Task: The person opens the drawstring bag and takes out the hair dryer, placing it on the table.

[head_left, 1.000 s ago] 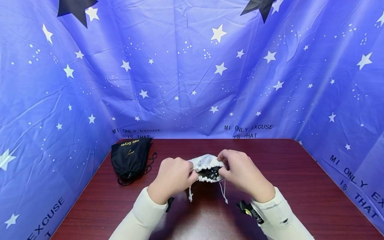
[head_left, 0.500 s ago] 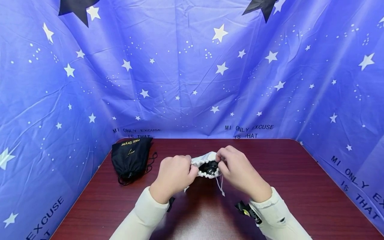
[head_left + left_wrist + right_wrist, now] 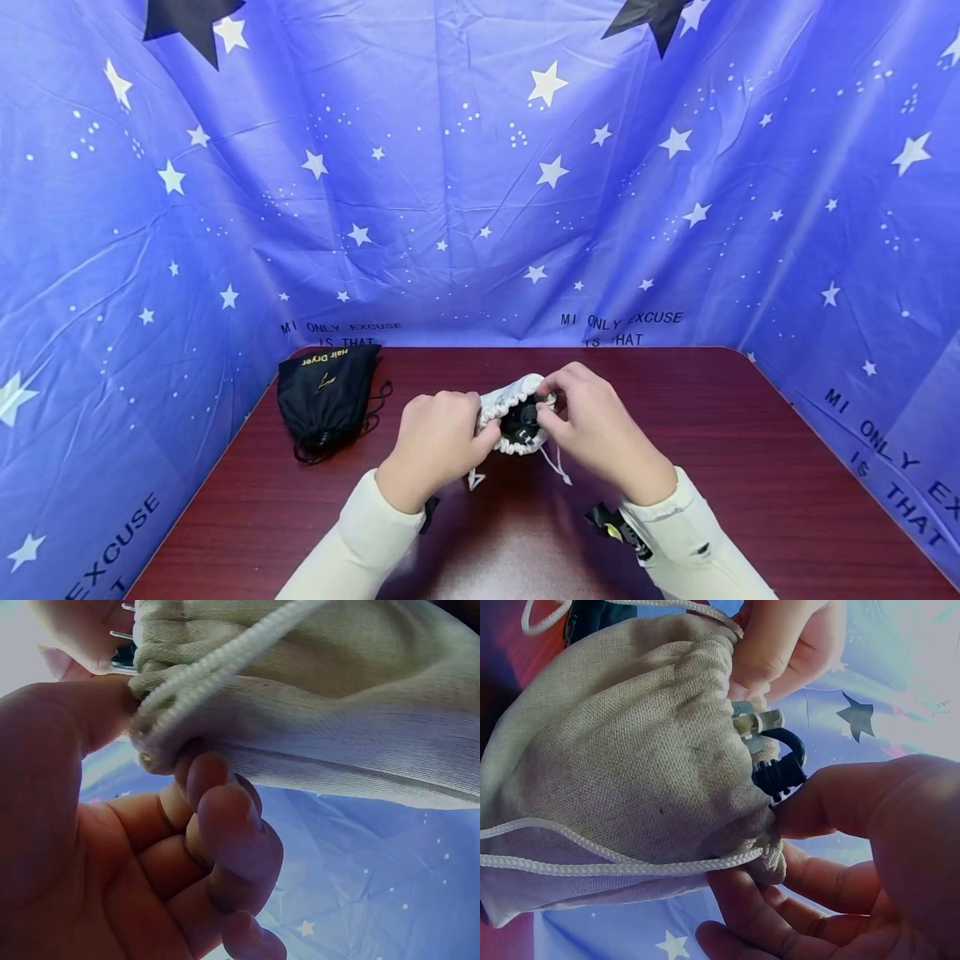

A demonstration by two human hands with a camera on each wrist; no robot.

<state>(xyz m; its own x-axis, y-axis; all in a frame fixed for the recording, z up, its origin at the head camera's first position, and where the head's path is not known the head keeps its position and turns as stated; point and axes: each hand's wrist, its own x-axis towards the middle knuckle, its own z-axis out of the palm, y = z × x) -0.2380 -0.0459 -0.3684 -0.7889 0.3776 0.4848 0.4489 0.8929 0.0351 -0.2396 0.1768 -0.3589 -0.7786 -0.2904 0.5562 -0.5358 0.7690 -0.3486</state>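
Note:
A light cloth drawstring bag is held mouth-up between both hands at the middle of the table. The left hand pinches the left side of its gathered rim, thumb inside and fingers below. On the opposite side, the right hand pinches the rim between thumb and fingers. Black items show inside the mouth. In the right wrist view, a plug's metal prongs and a black ribbed cord end stick out of the mouth near the right thumb. White drawstrings hang from both sides of the bag.
A black drawstring pouch printed "Hair Dryer" lies at the table's back left, its black cord trailing right. The dark red tabletop is enclosed at the back and sides by blue star-printed cloth.
The bag's mouth is spread rounder than a second ago, showing more of the black contents. The right hand has shifted slightly left and up, while the left hand has moved slightly right.

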